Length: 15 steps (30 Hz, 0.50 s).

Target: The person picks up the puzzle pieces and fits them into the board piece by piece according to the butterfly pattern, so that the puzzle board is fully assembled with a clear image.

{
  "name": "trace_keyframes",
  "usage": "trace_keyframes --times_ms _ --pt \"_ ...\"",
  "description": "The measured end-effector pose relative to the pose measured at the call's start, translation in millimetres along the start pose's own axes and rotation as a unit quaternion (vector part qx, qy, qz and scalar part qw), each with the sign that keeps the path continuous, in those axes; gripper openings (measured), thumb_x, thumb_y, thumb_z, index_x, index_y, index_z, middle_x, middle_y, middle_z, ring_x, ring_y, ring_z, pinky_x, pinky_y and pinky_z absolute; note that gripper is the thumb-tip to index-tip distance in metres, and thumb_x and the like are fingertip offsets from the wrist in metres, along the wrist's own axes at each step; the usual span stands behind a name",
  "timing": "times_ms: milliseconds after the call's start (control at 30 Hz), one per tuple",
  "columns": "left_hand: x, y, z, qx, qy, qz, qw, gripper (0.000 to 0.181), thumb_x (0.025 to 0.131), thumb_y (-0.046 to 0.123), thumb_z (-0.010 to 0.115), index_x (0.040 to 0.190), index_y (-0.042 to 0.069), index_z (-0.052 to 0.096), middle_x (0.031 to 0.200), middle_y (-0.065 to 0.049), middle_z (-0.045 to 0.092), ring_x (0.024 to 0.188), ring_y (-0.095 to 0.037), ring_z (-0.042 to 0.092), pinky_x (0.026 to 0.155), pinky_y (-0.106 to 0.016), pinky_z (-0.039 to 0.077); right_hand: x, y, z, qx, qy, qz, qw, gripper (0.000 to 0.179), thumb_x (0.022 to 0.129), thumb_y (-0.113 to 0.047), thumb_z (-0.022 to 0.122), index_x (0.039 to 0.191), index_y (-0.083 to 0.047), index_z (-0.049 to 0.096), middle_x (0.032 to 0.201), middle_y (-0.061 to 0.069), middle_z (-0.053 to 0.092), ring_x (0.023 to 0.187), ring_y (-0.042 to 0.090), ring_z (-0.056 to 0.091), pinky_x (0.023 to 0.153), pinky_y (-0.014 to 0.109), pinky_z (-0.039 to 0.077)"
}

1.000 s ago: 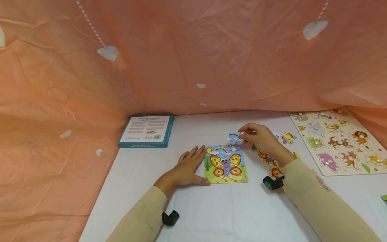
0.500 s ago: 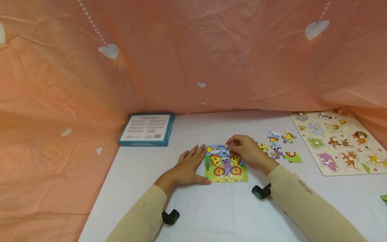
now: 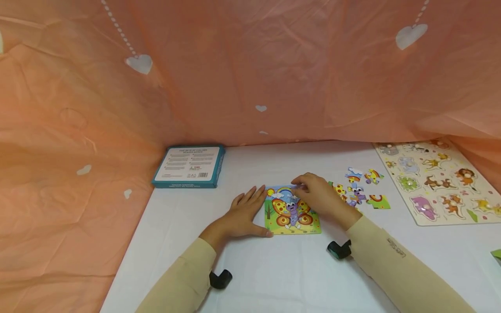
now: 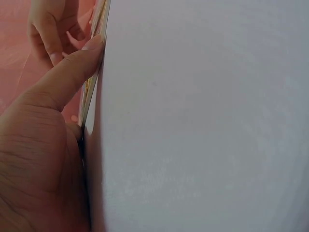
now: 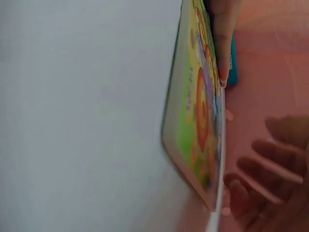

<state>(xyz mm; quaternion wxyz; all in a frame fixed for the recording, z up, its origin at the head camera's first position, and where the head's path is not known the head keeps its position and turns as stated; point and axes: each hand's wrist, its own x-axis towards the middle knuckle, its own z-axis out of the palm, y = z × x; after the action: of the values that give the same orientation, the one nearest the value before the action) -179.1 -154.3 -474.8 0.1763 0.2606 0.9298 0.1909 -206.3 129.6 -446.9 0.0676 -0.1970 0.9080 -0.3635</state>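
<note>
A small square jigsaw puzzle board (image 3: 292,224) with a butterfly picture lies on the white table. My left hand (image 3: 242,217) rests along its left side, fingers spread at the upper corner. In the left wrist view, the thumb (image 4: 72,72) of that hand touches the board's edge. Over the board's upper right part, my right hand (image 3: 318,195) has thumb and index finger together at a puzzle piece, mostly hidden by the fingers. Right of this hand lie several loose puzzle pieces (image 3: 378,201), some partly covered by the wrist.
A teal-edged box (image 3: 188,165) lies at the back left. At the right stands out a flat animal peg board (image 3: 442,182). An orange cloth (image 3: 250,78) with hearts hangs behind the table. A green item (image 3: 497,254) shows at the right edge.
My right hand has brought the rainbow puzzle piece from above the board down onto its upper right part, then shifted only slightly. The left hand has stayed in place.
</note>
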Motion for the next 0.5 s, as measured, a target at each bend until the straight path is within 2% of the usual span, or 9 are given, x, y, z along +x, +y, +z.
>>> trace_keyframes --times_ms 100,200,267,367,500 --pt "0.2 -0.4 -0.1 0.004 0.001 0.002 1.0000 0.128 0.084 0.072 0.079 0.176 0.015 0.010 0.182 0.006 -0.003 0.165 -0.017 -0.010 0.130 -0.052 -0.002 -5.8 -6 -1 -0.041 -0.041 -0.048 0.9971 0.036 0.108 -0.019 0.071 0.139 0.000 0.071 0.139 0.015 0.069 0.132 0.039 0.062 0.112 0.060 0.048" --pt "-0.2 0.2 -1.6 0.009 -0.003 0.001 1.0000 0.128 0.085 0.073 0.078 0.176 0.015 0.009 0.182 0.007 -0.005 0.165 -0.016 -0.011 0.130 -0.051 -0.002 -11.7 -9 1 -0.084 -0.086 -0.099 0.9878 0.039 0.108 -0.018 0.071 0.142 0.000 0.069 0.142 0.014 0.069 0.137 0.039 0.059 0.117 0.058 0.044" --pt "-0.2 0.1 -1.9 0.009 -0.004 0.000 1.0000 0.128 0.085 0.073 0.078 0.176 0.016 0.008 0.182 0.007 -0.005 0.165 -0.015 -0.011 0.130 -0.050 -0.002 -15.5 -11 2 -0.109 -0.103 -0.116 0.9818 0.041 0.108 -0.020 0.072 0.144 -0.002 0.069 0.144 0.014 0.068 0.140 0.040 0.057 0.117 0.058 0.044" --pt "-0.3 0.6 -2.6 0.007 -0.005 0.000 1.0000 0.128 0.085 0.073 0.078 0.176 0.016 0.008 0.182 0.007 -0.005 0.165 -0.016 -0.011 0.130 -0.050 -0.002 -19.1 -11 4 -0.129 -0.108 -0.133 0.9767 0.041 0.107 -0.023 0.073 0.143 -0.004 0.071 0.145 0.014 0.067 0.141 0.041 0.056 0.116 0.059 0.045" --pt "-0.5 1.0 -2.3 0.006 -0.005 0.000 1.0000 0.128 0.085 0.073 0.078 0.176 0.015 0.009 0.182 0.006 -0.004 0.165 -0.017 -0.010 0.130 -0.051 -0.002 -20.0 -9 6 -0.124 -0.105 -0.142 0.9764 0.041 0.107 -0.026 0.073 0.143 -0.005 0.071 0.145 0.014 0.067 0.142 0.043 0.055 0.115 0.060 0.045"
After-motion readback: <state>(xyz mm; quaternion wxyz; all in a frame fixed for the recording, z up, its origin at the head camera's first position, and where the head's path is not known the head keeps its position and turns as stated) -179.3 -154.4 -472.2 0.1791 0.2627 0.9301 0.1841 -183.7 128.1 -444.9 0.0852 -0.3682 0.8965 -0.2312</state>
